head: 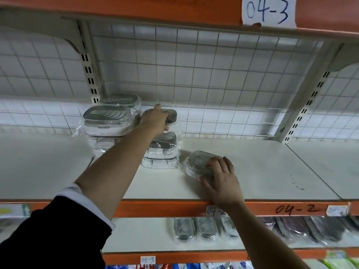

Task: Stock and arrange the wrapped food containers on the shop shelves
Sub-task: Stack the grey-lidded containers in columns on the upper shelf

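Observation:
On the white middle shelf (pixel 262 171) stand wrapped clear food containers with grey lids. A tall stack (pixel 107 121) sits at the back left, and a shorter stack (pixel 161 152) stands to its right. My left hand (pixel 155 119) reaches far in and grips the top container (pixel 172 116) of that shorter stack. A single wrapped container (pixel 200 163) lies tilted on the shelf further right and nearer the front edge. My right hand (pixel 221 177) lies over its near end with fingers curled round it.
A wire grid back panel (pixel 213 74) closes the rear of the shelf. Slotted uprights (pixel 89 74) stand at left and right. The orange shelf above (pixel 174 8) hangs low overhead. The shelf below (pixel 145 235) holds more wrapped containers (pixel 196 228) and dark packets (pixel 303 230).

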Demonstrator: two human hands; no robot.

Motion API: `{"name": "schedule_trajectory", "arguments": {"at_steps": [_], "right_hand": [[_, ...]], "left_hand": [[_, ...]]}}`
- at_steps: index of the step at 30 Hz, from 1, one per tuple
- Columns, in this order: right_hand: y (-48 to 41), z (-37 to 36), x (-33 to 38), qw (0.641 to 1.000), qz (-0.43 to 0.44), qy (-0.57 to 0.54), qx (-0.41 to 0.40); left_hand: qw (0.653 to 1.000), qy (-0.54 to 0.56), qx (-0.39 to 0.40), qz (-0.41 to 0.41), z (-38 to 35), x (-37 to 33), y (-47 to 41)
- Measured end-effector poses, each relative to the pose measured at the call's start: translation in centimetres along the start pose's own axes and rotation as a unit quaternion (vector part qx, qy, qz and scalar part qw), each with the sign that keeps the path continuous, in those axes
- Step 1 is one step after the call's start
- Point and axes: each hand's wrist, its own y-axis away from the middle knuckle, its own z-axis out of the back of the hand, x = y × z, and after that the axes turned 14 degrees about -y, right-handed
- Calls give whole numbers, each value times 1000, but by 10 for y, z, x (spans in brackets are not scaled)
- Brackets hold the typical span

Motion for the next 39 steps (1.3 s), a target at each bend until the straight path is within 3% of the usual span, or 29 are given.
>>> {"name": "schedule_trajectory", "arguments": {"at_steps": [5,17,27,33,39], "right_hand": [[-1,-1,-2,1000,7,-11,-8],[1,1,-3,1000,-9,-30,0],[-4,-2,-6,998,-56,-11,14],[3,1,-1,998,-28,10,-52],[3,4,20,975,25,-75,-208]], "left_hand": [[999,-30,-18,25,-5,-5,-2],[999,26,-14,34,-2,-2,7],[951,91,-294,-11,-24,-11,140],[975,76,-208,-10,-66,-16,186],[990,55,-131,22,-73,-18,188]]}}
